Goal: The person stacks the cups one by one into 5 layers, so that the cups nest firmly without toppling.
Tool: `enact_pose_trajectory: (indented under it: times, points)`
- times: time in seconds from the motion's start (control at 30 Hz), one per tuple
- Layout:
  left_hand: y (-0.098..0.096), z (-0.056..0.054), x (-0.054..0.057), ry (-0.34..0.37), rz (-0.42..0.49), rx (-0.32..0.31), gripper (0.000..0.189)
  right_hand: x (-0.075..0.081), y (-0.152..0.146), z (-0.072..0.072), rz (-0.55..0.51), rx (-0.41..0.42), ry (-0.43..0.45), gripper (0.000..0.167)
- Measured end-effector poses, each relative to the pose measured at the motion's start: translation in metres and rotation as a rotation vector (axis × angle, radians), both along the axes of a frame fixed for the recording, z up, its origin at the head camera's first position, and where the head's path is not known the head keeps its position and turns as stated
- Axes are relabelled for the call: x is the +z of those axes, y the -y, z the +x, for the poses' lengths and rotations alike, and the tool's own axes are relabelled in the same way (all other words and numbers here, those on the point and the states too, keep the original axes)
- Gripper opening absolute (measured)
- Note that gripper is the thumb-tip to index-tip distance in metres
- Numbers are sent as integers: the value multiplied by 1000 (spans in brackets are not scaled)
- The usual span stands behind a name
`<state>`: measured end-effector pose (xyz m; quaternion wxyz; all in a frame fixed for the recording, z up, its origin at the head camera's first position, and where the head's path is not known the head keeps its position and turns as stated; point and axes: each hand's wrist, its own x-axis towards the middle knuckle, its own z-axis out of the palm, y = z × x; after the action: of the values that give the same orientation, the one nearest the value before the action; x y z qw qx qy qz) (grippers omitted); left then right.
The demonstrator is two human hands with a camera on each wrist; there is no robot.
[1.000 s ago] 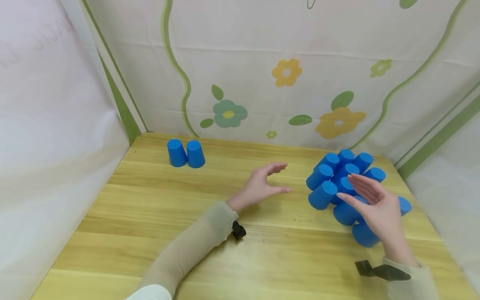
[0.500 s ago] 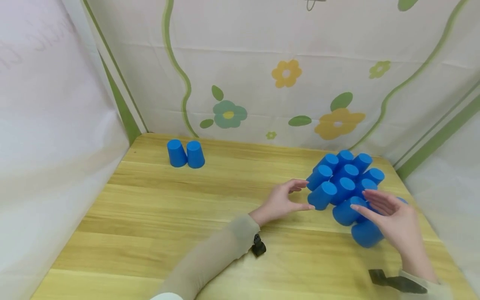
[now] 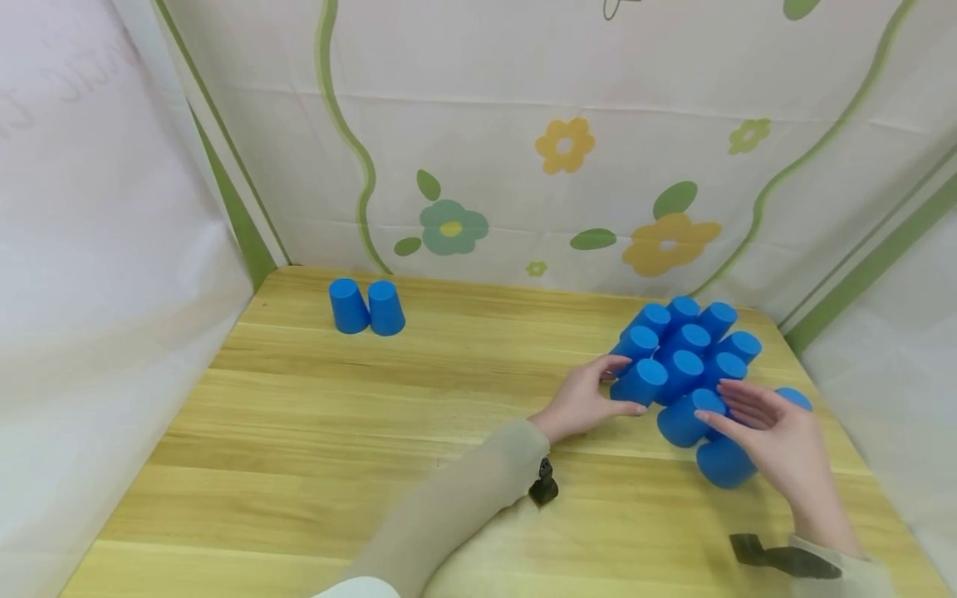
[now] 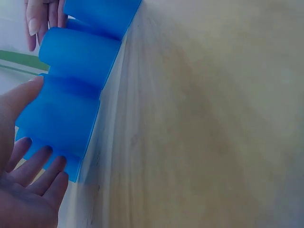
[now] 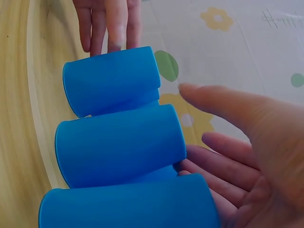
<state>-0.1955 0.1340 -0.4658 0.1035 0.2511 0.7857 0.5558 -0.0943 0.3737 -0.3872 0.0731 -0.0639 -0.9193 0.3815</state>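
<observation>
Upside-down blue plastic cups [image 3: 680, 378] stand in a tight cluster at the table's right. My left hand [image 3: 583, 403] reaches around the cluster's front-left cup [image 3: 639, 388], fingers on its far side and thumb at its front. In the left wrist view the thumb tip overlaps that cup's [image 4: 57, 114] edge, with the loosely spread fingers [image 4: 45, 178] by its other side. Beside the front cups, my right hand [image 3: 785, 440] has its thumb apart from the fingers. The right wrist view shows its fingers behind a cup [image 5: 118, 147] and its thumb [image 5: 213, 102] off the surface.
Two more upturned blue cups, one on the left [image 3: 349, 307] and one beside it [image 3: 386, 309], stand at the table's back left. A flower-printed white curtain [image 3: 478, 124] hangs behind the wooden table [image 3: 299, 465]. Black wrist cameras sit on both sleeves.
My left hand has moved right across the table to the front-left cup. The right hand has shifted slightly right and down along the cluster. The cups keep their places.
</observation>
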Motion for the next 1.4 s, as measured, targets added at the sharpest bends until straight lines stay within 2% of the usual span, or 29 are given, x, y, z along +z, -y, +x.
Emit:
enact_pose_trajectory:
  times: [0.3, 0.47, 0.63, 0.77, 0.93, 1.23, 1.4]
  points:
    - [-11, -11, 8, -65, -113, -24, 71, 1, 8, -5, 128, 109, -16, 63]
    - [-16, -15, 5, -99, -181, -21, 69, 1, 10, -8, 144, 144, -16, 61]
    - [-16, -18, 2, -131, -203, -26, 66, 3, 12, -13, 185, 172, 13, 64]
    - [-13, -18, 2, -124, -193, -34, 65, 3, 13, -15, 207, 182, 32, 66]
    - [-2, -18, 5, -80, -142, -27, 63, 2, 12, -18, 202, 184, 42, 67]
    - [21, -24, 11, -16, 4, 63, 58, 1, 10, -19, 189, 181, 56, 69]
    - [35, -26, 14, -29, 15, 90, 59, 1, 9, -17, 194, 173, 71, 70]
